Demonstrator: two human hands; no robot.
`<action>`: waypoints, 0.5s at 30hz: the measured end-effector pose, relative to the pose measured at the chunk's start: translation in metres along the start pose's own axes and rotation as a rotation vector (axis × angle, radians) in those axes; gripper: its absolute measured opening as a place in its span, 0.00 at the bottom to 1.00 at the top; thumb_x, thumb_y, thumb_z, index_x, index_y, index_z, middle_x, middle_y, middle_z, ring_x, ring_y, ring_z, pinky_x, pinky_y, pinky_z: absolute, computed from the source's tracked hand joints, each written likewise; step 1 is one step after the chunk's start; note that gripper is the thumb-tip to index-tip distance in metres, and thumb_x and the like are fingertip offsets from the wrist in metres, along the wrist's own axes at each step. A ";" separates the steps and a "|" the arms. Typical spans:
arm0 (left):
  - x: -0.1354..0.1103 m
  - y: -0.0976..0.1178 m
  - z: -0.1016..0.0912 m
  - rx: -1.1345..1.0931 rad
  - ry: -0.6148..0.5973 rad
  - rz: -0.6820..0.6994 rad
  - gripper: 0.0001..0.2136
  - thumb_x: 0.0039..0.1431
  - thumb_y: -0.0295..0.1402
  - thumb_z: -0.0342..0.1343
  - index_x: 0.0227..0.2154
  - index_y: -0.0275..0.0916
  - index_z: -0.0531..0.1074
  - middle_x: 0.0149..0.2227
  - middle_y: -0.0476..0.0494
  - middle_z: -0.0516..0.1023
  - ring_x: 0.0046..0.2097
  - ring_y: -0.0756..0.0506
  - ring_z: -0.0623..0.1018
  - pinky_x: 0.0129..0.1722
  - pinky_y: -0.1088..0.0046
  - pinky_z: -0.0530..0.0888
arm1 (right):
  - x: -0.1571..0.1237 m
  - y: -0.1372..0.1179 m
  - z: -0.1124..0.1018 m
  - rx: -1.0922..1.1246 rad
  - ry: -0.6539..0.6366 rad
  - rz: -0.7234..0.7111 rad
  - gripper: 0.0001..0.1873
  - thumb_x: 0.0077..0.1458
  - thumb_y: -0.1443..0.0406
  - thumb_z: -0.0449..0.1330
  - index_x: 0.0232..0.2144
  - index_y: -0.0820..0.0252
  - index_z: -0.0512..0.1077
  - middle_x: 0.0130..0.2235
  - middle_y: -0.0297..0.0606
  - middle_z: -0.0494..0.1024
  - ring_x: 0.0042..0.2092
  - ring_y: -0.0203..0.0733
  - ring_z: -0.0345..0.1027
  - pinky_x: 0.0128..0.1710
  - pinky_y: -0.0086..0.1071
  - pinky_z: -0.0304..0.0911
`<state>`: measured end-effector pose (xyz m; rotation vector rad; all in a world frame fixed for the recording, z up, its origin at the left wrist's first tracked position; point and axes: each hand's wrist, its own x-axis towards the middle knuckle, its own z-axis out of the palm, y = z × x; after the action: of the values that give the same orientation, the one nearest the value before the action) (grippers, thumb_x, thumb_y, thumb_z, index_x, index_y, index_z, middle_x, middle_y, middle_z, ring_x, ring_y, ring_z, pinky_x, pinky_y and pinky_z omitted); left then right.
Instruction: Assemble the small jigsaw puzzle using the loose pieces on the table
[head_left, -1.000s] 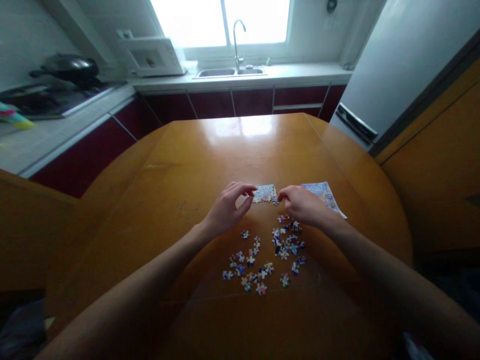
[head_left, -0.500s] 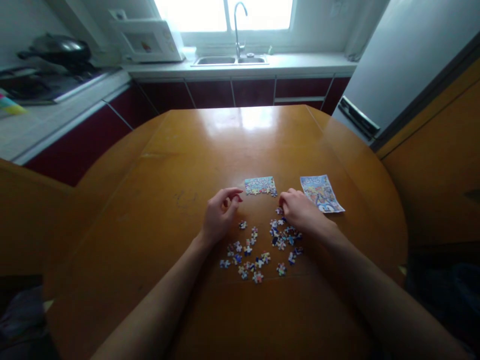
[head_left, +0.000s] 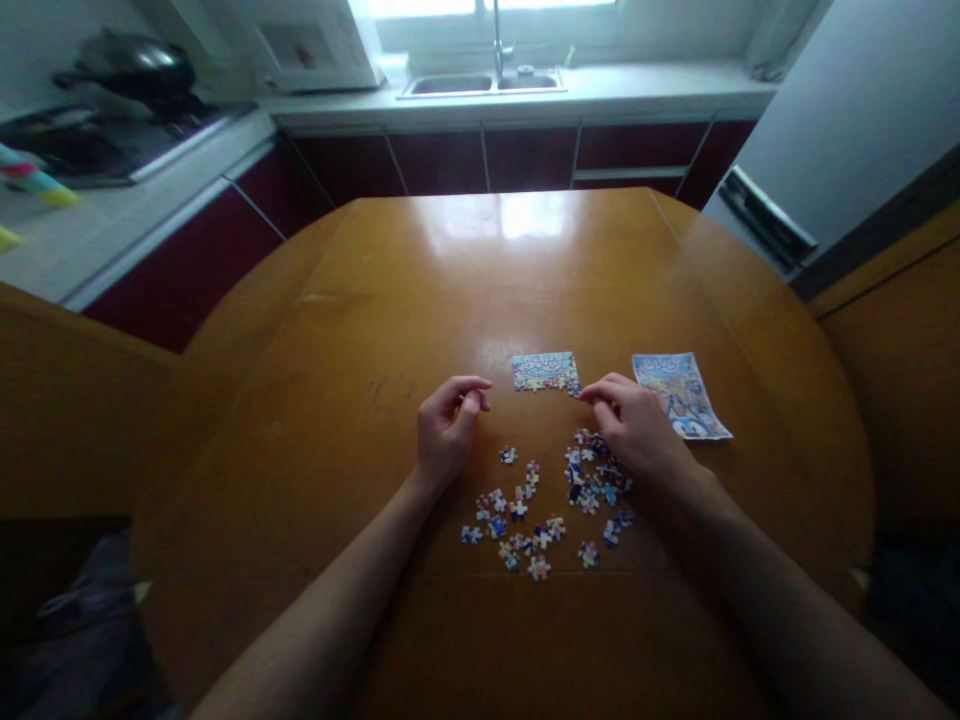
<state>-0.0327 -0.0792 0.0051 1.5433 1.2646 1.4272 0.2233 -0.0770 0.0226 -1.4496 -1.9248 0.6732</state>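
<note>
A partly joined jigsaw puzzle lies flat on the wooden table, straight along its top and uneven along its lower edge. My right hand is at its lower right corner, fingertips drawn together; anything between them is too small to make out. Left of the puzzle and apart from it, my left hand rests with curled fingers, the thumb close to the index finger. Whether a piece is inside is hidden. Nearer me are loose jigsaw pieces, with a denser cluster below my right hand, which partly covers it.
A printed picture sheet lies just right of my right hand, its lower left part behind the hand. Beyond the table are a counter with a sink, a stove with a black pan, and a fridge.
The view has tilted down and shifted left. My right hand's fingertips have moved off the top of the loose pieces to the puzzle's lower right corner. My left hand keeps its curled pose.
</note>
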 end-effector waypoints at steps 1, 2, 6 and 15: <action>0.000 0.000 0.000 -0.004 -0.003 -0.002 0.07 0.62 0.30 0.54 0.36 0.37 0.77 0.27 0.49 0.75 0.31 0.50 0.74 0.33 0.76 0.70 | 0.001 0.001 -0.001 0.027 0.074 0.000 0.11 0.58 0.71 0.53 0.33 0.58 0.76 0.37 0.40 0.77 0.39 0.43 0.71 0.39 0.38 0.64; 0.000 0.001 0.000 -0.006 -0.006 -0.004 0.07 0.62 0.30 0.54 0.36 0.37 0.77 0.27 0.49 0.75 0.31 0.50 0.74 0.33 0.76 0.70 | 0.002 0.002 -0.002 0.049 0.141 0.001 0.12 0.58 0.70 0.53 0.33 0.59 0.76 0.36 0.40 0.77 0.39 0.43 0.71 0.39 0.38 0.64; 0.001 0.002 -0.001 0.001 -0.034 -0.010 0.07 0.62 0.30 0.54 0.37 0.37 0.77 0.28 0.49 0.75 0.31 0.50 0.74 0.33 0.76 0.70 | 0.005 0.003 -0.008 0.087 0.311 0.011 0.12 0.59 0.69 0.52 0.33 0.59 0.76 0.36 0.41 0.78 0.39 0.43 0.71 0.36 0.37 0.64; 0.003 0.004 -0.015 0.119 -0.362 -0.079 0.07 0.60 0.34 0.59 0.36 0.36 0.77 0.28 0.48 0.75 0.26 0.52 0.70 0.25 0.78 0.65 | 0.006 0.001 -0.014 0.090 0.320 -0.048 0.12 0.57 0.69 0.53 0.32 0.58 0.76 0.35 0.40 0.78 0.38 0.43 0.71 0.35 0.37 0.64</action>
<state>-0.0473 -0.0796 0.0122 1.7173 1.1894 0.9812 0.2328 -0.0706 0.0319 -1.3593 -1.6556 0.4666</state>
